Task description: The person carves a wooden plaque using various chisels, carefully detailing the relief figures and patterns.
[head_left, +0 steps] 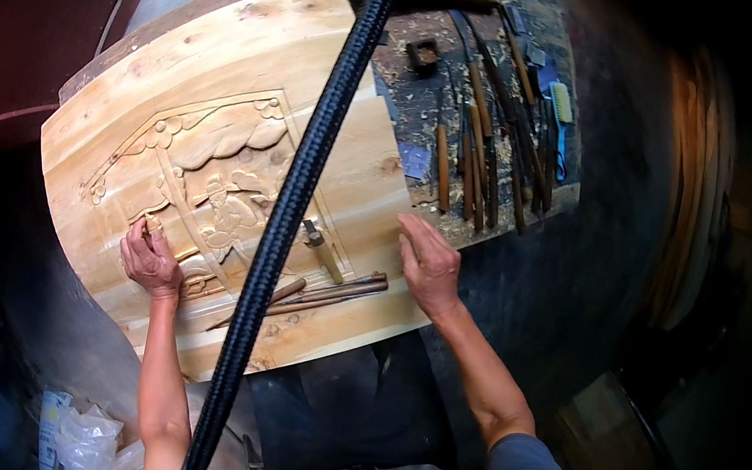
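A large pale wooden board (366,174) lies in front of me, with a relief of curtain-like folds, round shapes and a framed border cut into it. My left hand (152,261) is over the lower left of the carving. Its fingertips are pinched together at the wood; whatever they may hold is too small to make out. By the board's right edge, my right hand (431,261) rests with loosely bent fingers, thumb a little apart, and no tool in it. Slim wooden-handled tools (342,293) lie along the board's near side. Above them is a short tool with a dark head (322,250).
Several chisels (474,142) lie among shavings on the workbench (407,102) at right, beside a blue-handled brush (562,117). A black braided cable (308,165) crosses the view and hides part of the carving. Plastic bags (87,445) are at lower left; a dark red cabinet (39,4) stands far left.
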A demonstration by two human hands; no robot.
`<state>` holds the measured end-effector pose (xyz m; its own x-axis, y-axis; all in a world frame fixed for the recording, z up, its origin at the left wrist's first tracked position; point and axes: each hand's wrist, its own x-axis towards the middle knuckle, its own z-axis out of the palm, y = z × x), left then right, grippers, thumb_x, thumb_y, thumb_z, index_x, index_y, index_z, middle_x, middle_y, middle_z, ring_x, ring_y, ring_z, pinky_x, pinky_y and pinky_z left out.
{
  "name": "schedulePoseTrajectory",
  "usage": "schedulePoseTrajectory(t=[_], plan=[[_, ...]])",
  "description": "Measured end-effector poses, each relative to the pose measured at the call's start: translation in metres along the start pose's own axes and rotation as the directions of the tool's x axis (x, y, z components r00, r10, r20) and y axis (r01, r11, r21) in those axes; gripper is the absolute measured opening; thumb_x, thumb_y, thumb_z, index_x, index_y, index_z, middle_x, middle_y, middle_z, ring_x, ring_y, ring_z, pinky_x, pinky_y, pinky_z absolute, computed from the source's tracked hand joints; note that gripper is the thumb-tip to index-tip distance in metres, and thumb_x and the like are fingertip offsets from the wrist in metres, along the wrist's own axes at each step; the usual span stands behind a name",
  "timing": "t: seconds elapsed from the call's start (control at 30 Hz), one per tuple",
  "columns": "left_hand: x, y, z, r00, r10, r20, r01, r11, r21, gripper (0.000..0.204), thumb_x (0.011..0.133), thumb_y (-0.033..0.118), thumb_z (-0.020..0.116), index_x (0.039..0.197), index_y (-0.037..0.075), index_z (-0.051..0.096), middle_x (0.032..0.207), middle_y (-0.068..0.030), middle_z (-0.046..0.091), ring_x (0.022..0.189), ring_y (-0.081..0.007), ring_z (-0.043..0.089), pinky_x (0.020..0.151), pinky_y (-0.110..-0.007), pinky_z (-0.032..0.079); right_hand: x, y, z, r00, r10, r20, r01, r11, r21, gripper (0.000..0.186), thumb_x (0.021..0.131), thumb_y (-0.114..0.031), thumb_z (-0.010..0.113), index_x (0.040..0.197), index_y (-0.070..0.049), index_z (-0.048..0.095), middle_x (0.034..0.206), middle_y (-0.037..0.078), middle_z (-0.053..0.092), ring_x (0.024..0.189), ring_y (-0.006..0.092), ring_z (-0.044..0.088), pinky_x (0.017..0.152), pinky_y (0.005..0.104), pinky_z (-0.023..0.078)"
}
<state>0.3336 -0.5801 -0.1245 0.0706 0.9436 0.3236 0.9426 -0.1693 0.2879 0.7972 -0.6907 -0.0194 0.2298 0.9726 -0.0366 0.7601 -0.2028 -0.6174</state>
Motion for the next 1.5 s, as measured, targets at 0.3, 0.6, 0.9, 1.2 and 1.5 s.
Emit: schedulePoseTrajectory(t=[0.3, 0.6, 0.9, 1.2, 1.5], plan=[[-0.003, -0.009, 0.002, 0.997, -0.057, 0.048, 0.055, 0.997, 0.046, 0.028, 0.106, 0.017, 0.066, 0.132, 0.007, 0.065, 0.12, -0.013, 0.074, 0.102, -0.0373, 0.066, 0.09, -0.051, 0.053, -0.002, 0.079, -0.05, 0.937, 0.349, -0.019, -0.346, 0.92, -0.182, 0.014, 0.099, -0.024, 0.08, 0.108, -0.014, 0.084, 0.091, 0.016, 0.08, 0.083, 0.0368, 0.079, 0.073, 0.0457, 0.06], [-0.002, 0.002, 0.003, 0.996, -0.055, 0.068, 0.054, 0.998, 0.026, 0.028, 0.107, 0.018, 0.063, 0.132, 0.006, 0.065, 0.112, -0.0175, 0.071, 0.102, -0.0391, 0.066, 0.09, -0.051, 0.053, 0.004, 0.107, -0.006, 0.924, 0.38, 0.035, -0.376, 0.923, -0.081, 0.015, 0.097, -0.024, 0.078, 0.109, -0.017, 0.084, 0.094, 0.015, 0.081, 0.089, 0.0396, 0.078, 0.079, 0.0479, 0.062], [0.004, -0.005, -0.002, 0.999, -0.038, 0.036, 0.036, 0.998, 0.051, 0.027, 0.112, 0.02, 0.062, 0.134, 0.005, 0.065, 0.113, -0.0175, 0.071, 0.096, -0.0372, 0.066, 0.087, -0.049, 0.053, 0.001, 0.069, 0.024, 0.935, 0.342, 0.094, -0.334, 0.938, -0.091, 0.017, 0.099, -0.022, 0.074, 0.112, -0.019, 0.084, 0.092, 0.017, 0.08, 0.088, 0.0407, 0.078, 0.081, 0.0527, 0.061], [0.002, -0.002, -0.001, 1.0, -0.023, 0.017, 0.021, 0.997, 0.071, 0.028, 0.111, 0.021, 0.063, 0.133, 0.005, 0.065, 0.109, -0.0173, 0.07, 0.093, -0.0366, 0.066, 0.084, -0.049, 0.053, 0.007, 0.095, -0.004, 0.919, 0.394, -0.022, -0.394, 0.914, -0.096, 0.015, 0.097, -0.024, 0.079, 0.109, -0.017, 0.084, 0.09, 0.015, 0.08, 0.087, 0.0398, 0.078, 0.078, 0.0513, 0.06], [-0.002, 0.0, 0.001, 0.998, -0.049, 0.032, 0.048, 0.997, 0.06, 0.027, 0.109, 0.018, 0.063, 0.133, 0.005, 0.064, 0.112, -0.0175, 0.07, 0.096, -0.0377, 0.066, 0.086, -0.05, 0.053, 0.037, 0.145, -0.041, 0.885, 0.438, -0.158, -0.465, 0.826, -0.319, 0.015, 0.099, -0.027, 0.078, 0.11, -0.019, 0.084, 0.088, 0.015, 0.081, 0.088, 0.0419, 0.077, 0.081, 0.0543, 0.058]])
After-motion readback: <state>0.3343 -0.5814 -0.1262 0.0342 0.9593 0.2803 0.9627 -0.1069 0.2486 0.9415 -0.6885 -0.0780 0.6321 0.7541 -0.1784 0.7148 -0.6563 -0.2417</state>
